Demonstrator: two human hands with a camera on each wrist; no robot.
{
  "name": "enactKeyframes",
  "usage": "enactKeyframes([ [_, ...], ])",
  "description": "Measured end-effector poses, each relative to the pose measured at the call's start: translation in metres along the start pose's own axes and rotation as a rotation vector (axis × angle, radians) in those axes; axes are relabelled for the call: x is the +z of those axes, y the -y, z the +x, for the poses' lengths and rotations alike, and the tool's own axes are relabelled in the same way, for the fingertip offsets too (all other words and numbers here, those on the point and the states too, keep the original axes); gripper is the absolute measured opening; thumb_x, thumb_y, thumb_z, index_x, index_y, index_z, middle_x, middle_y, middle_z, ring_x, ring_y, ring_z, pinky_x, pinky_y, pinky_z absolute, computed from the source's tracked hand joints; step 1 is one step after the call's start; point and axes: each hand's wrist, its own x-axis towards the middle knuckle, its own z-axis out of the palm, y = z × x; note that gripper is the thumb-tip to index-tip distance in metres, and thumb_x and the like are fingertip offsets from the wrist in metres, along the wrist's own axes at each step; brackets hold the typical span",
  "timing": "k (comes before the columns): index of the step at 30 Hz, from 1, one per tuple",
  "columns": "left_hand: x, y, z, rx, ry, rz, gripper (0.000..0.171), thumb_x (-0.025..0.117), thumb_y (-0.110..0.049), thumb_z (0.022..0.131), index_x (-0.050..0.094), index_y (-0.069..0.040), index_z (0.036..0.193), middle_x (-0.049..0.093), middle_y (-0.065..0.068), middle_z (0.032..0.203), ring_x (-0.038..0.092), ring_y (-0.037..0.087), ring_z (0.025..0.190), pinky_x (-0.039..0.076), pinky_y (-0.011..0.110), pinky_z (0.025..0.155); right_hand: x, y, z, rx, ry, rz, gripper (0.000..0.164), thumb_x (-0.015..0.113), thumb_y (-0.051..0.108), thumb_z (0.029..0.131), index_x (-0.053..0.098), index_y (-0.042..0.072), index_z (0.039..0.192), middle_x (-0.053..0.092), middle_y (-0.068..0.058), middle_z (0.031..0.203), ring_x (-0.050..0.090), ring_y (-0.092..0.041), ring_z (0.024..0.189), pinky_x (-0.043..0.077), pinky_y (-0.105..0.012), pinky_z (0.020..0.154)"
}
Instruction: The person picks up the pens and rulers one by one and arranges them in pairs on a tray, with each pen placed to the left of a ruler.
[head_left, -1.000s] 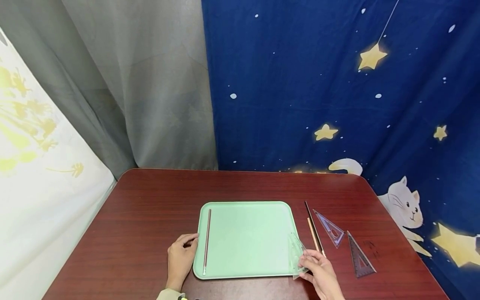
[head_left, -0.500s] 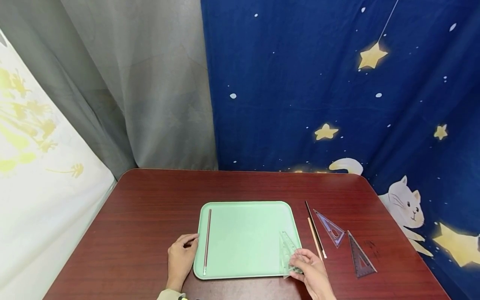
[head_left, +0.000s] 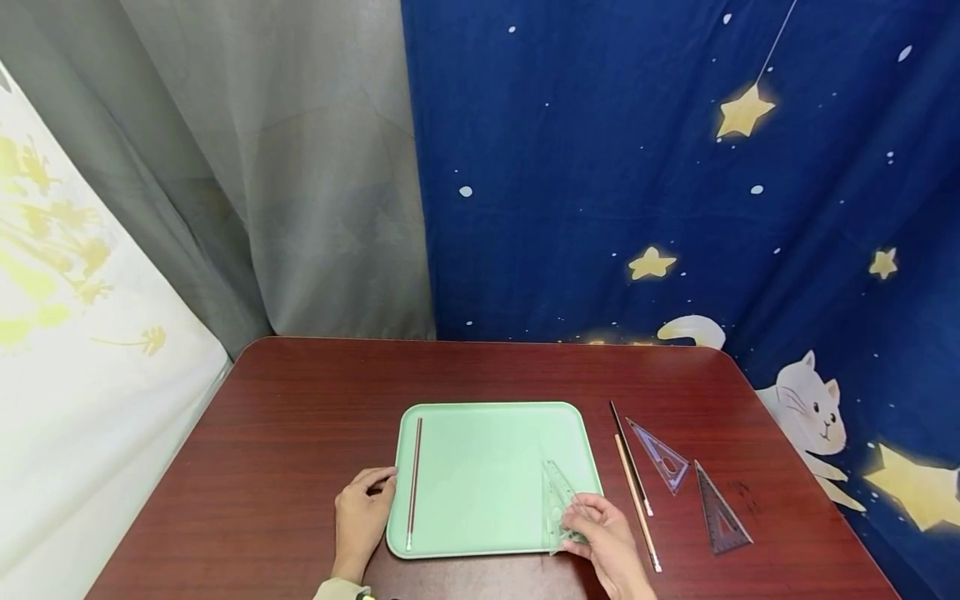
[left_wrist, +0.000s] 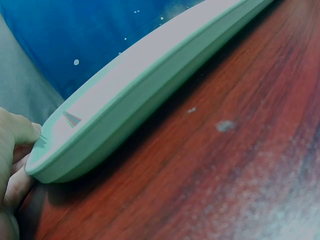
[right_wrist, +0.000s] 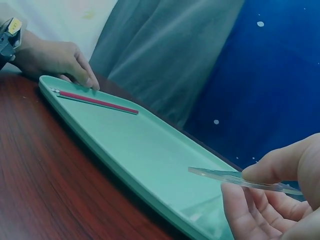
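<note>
A pale green tray point(head_left: 480, 475) lies on the table. At its left rim is my left hand point(head_left: 362, 517); in the left wrist view, its thumb point(left_wrist: 22, 129) lies at the tray's rim with other fingers against the outer side. My right hand point(head_left: 606, 542) pinches a clear triangular set square point(head_left: 553, 500) between thumb and fingers, over the tray's front right part. Seen from the right wrist, the set square point(right_wrist: 220, 175) is nearly edge-on and held above the tray surface. A dark red pencil point(head_left: 414, 487) lies along the left side inside the tray.
Right of the tray lie a black pencil point(head_left: 630, 454) and a tan pencil point(head_left: 637, 504), side by side. Farther right are a purplish set square point(head_left: 678, 477) and a dark grey one point(head_left: 715, 521). Curtains hang behind the reddish-brown table point(head_left: 315, 392).
My right hand has moved left with the clear set square, farther in over the tray, uncovering the tan pencil's near end. The left hand has stayed at the tray's rim.
</note>
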Motion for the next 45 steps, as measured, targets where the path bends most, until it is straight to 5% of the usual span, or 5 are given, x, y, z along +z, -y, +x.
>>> enactKeyframes([
  [10, 0.000, 0.001, 0.000, 0.045, -0.017, -0.002, 0.013, 0.070, -0.003, 0.082, 0.077, -0.012, 0.088, 0.072, 0.000, 0.087, 0.059, -0.003, 0.068, 0.048, 0.015, 0.062, 0.014, 0.000, 0.005, -0.008, -0.008, -0.022, 0.030, 0.061, -0.007, 0.081, 0.048, -0.006, 0.108, 0.060, 0.000, 0.084, 0.060, -0.007, 0.070, 0.054, -0.021, 0.055],
  [45, -0.001, -0.001, -0.001, 0.023, 0.020, -0.021, 0.013, 0.069, -0.004, 0.083, 0.077, -0.011, 0.091, 0.072, 0.001, 0.091, 0.061, 0.000, 0.069, 0.049, 0.017, 0.063, 0.079, 0.003, 0.021, -0.052, 0.126, 0.001, 0.030, 0.061, -0.008, 0.078, 0.048, -0.006, 0.105, 0.054, 0.002, 0.081, 0.059, -0.005, 0.068, 0.053, -0.020, 0.053],
])
